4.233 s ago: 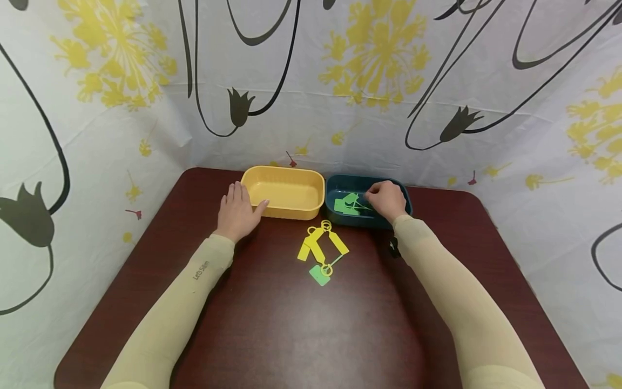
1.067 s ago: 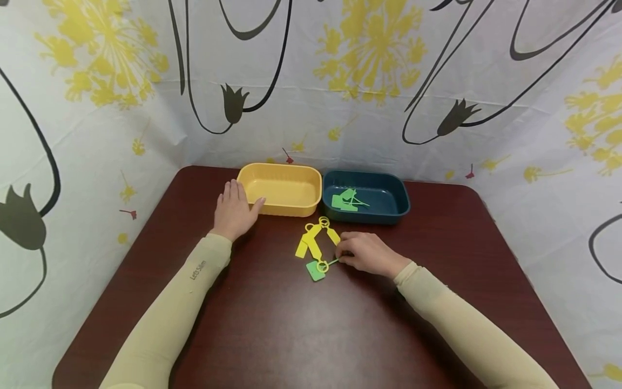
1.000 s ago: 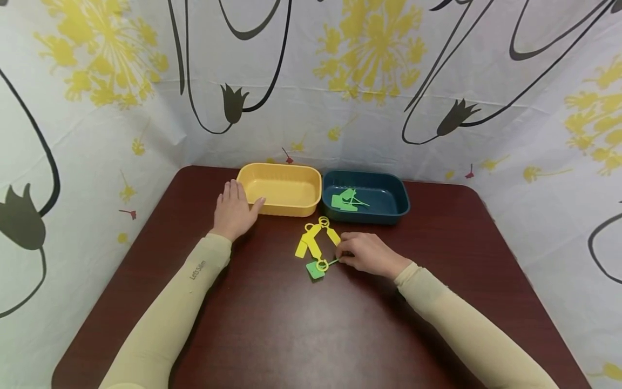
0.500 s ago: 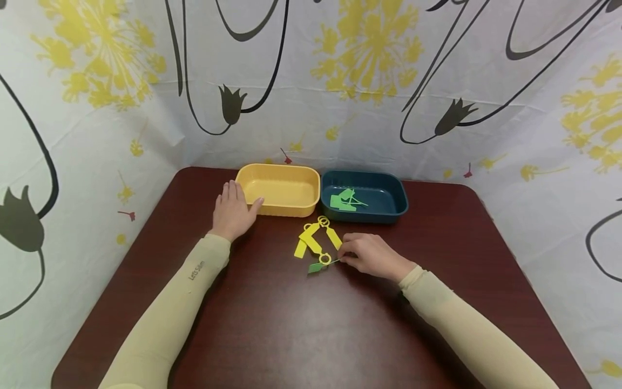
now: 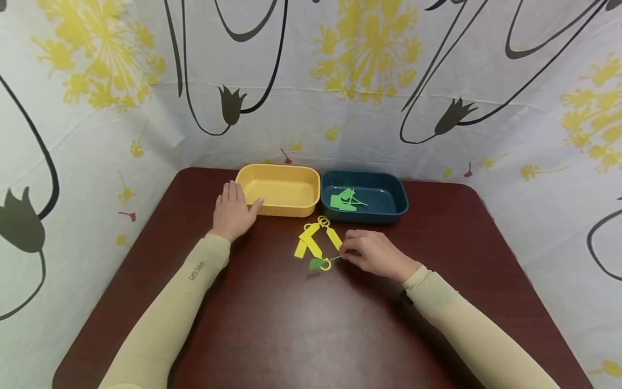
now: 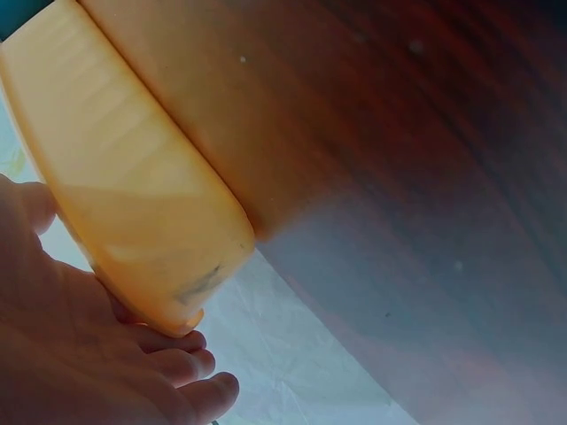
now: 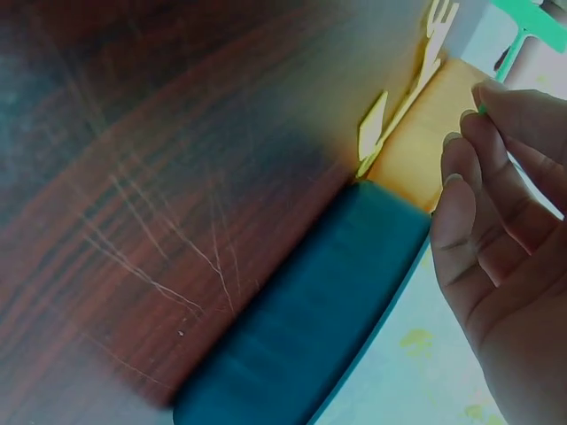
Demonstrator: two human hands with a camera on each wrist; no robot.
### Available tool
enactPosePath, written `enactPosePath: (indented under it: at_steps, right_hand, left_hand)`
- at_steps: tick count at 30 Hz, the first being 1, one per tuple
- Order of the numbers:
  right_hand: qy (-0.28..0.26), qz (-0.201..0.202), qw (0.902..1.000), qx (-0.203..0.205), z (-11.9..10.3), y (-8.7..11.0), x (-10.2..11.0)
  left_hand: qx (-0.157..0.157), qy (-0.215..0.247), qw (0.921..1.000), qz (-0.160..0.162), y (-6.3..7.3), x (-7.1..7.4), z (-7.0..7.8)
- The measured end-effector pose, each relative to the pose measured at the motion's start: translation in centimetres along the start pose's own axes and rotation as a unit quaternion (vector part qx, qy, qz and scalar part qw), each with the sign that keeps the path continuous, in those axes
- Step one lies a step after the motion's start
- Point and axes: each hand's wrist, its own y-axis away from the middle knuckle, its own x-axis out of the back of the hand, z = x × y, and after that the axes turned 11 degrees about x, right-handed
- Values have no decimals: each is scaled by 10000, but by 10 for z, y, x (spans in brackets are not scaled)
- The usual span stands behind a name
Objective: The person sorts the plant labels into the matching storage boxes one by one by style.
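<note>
My right hand pinches the thin tail of a green plastic tag between thumb and forefinger. In the right wrist view the green tag sticks up past the fingertips. The tag's flat end is tilted off the table, close to a yellow loop. Yellow plastic tags with ring-shaped loops lie just left of that hand. At the left end of a yellow bin, my left hand rests with straight fingers over the rim. The left wrist view shows those fingers against the bin's wall.
A dark teal bin stands against the yellow one on its right, with several green tags inside. Patterned cloth hangs behind the dark red table.
My right hand has come from the teal bin to the table and taken hold of the green tag's tail. The tag has since been lifted and tilted. The left hand stays on the yellow bin.
</note>
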Motion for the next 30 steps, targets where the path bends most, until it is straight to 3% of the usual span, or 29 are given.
enactPosePath:
  at_steps: [8,30]
  right_hand:
    - [157,345,9992,141,4,-6,11]
    - [626,816,9947,-61,24,-22,50]
  left_hand:
    - [30,1,10000,-29,-1,0,0]
    - [13,7,10000,-28,-2,-1,0]
